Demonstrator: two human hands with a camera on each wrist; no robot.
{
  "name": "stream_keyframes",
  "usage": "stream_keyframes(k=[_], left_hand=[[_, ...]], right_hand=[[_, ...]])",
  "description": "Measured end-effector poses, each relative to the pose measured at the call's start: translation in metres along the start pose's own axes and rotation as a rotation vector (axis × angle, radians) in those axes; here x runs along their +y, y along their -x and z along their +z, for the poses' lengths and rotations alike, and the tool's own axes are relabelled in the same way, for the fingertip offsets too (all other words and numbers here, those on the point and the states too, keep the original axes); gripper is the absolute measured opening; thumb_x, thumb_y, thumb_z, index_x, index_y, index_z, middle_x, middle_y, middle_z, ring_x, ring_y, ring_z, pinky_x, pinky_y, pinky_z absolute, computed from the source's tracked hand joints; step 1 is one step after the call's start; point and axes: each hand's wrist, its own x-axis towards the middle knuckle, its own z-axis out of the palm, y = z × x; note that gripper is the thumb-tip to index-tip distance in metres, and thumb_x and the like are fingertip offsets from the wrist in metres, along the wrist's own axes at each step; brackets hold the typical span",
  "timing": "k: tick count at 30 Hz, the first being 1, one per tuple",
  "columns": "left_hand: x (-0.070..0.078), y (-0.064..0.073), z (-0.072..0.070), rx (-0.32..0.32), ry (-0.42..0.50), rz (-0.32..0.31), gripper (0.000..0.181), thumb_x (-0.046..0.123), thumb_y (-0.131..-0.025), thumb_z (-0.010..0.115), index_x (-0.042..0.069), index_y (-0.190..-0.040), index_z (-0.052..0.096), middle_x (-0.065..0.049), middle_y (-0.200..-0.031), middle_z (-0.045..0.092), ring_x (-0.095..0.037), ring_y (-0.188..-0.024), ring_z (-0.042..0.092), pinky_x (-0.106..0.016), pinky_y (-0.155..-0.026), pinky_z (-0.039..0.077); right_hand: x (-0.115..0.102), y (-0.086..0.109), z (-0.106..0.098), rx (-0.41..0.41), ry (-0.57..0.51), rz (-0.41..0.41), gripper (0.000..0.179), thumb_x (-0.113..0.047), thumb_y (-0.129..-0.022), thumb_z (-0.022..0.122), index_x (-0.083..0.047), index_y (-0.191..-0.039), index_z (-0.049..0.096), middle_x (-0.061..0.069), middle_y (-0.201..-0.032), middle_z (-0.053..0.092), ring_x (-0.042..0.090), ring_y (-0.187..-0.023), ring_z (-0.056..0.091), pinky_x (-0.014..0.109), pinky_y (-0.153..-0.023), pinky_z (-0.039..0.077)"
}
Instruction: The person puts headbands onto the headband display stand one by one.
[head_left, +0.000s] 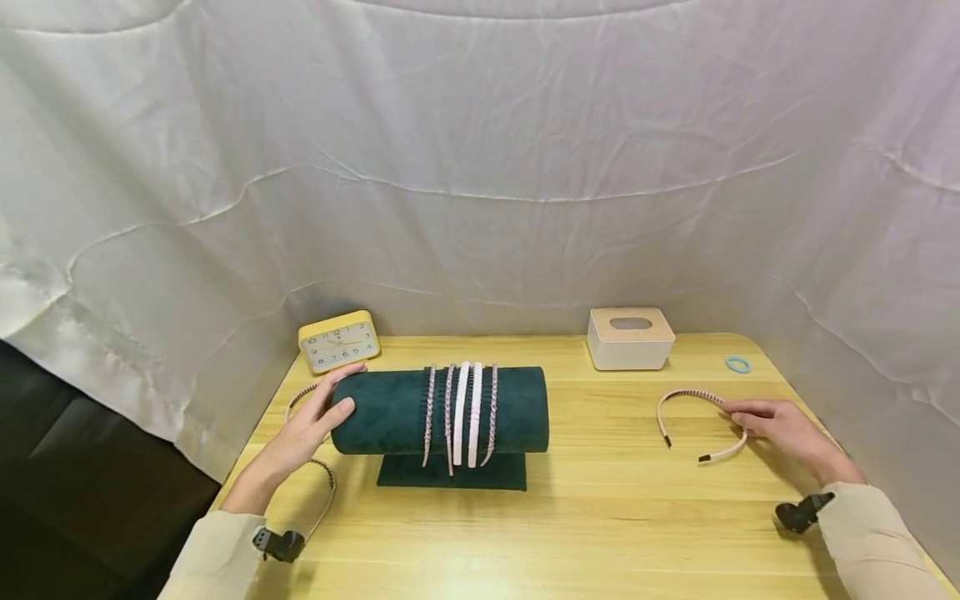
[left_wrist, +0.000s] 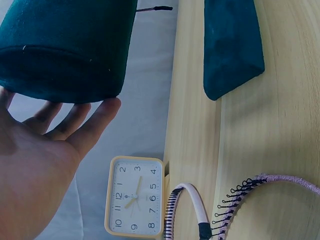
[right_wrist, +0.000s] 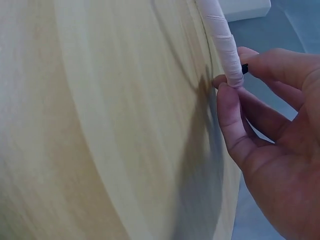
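Our right hand (head_left: pixel 772 425) pinches the thin, light, springy pink-wrapped headband (head_left: pixel 701 422) at its arch; our left hand (head_left: pixel 315 421), fingers relaxed, steadies the dark green velvet roll (head_left: pixel 390 408).

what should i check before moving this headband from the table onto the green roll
1. Right hand has the pink headband: ok, thumb and fingers pinch it in the right wrist view.
2. Headband free of other things: ok, it lies alone on the table.
3. Left hand steadies the green roll: ok, fingers rest on its end.
4. Free space on the roll: ok, bare velvet beside the five headbands.
5. Loose headbands by the left hand: not ok, under the wrist.
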Motion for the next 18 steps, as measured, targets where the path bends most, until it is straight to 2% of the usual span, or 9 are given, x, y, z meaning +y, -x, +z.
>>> stream_keyframes(k=[5, 9, 13, 18], left_hand=[[0.0002, 0.0001, 0.0, 0.0, 0.002, 0.0, 0.056, 0.012, -0.118, 0.042, 0.003, -0.17, 0.025, -0.03, -0.173, 0.026, 0.009, -0.142, 0.046, -0.01, -0.109, 0.043], [-0.0001, -0.0002, -0.0001, -0.003, -0.001, 0.0, 0.056, 0.012, -0.119, 0.042, 0.001, -0.17, 0.023, -0.027, -0.173, 0.027, 0.008, -0.142, 0.047, -0.01, -0.109, 0.043], [-0.0005, 0.0001, -0.0003, -0.003, -0.002, -0.005, 0.055, 0.013, -0.119, 0.042, 0.004, -0.17, 0.024, -0.027, -0.174, 0.026, 0.009, -0.141, 0.048, -0.011, -0.108, 0.045], [-0.0005, 0.0003, -0.0003, -0.004, 0.001, -0.011, 0.055, 0.014, -0.119, 0.041, 0.005, -0.171, 0.025, -0.027, -0.174, 0.026, 0.008, -0.141, 0.048, -0.012, -0.108, 0.046]], right_hand=[[-0.0027, 0.0003, -0.0019, -0.029, -0.063, -0.006, 0.046, -0.02, -0.113, 0.063, 0.01, -0.147, 0.061, -0.026, -0.124, 0.073, -0.011, -0.106, 0.066, 0.016, -0.086, 0.057], [-0.0055, 0.0016, -0.0034, -0.053, -0.083, -0.029, 0.044, -0.017, -0.112, 0.064, 0.011, -0.145, 0.062, -0.02, -0.123, 0.077, -0.006, -0.106, 0.07, 0.018, -0.087, 0.058], [-0.0073, 0.0033, -0.0045, -0.084, -0.087, 0.0, 0.044, -0.02, -0.111, 0.066, 0.007, -0.146, 0.064, -0.016, -0.123, 0.079, 0.0, -0.105, 0.071, 0.023, -0.086, 0.059], [-0.0076, 0.0047, -0.0054, -0.154, -0.169, 0.015, 0.043, -0.016, -0.111, 0.064, 0.009, -0.146, 0.061, -0.011, -0.123, 0.079, 0.005, -0.105, 0.073, 0.028, -0.087, 0.062]])
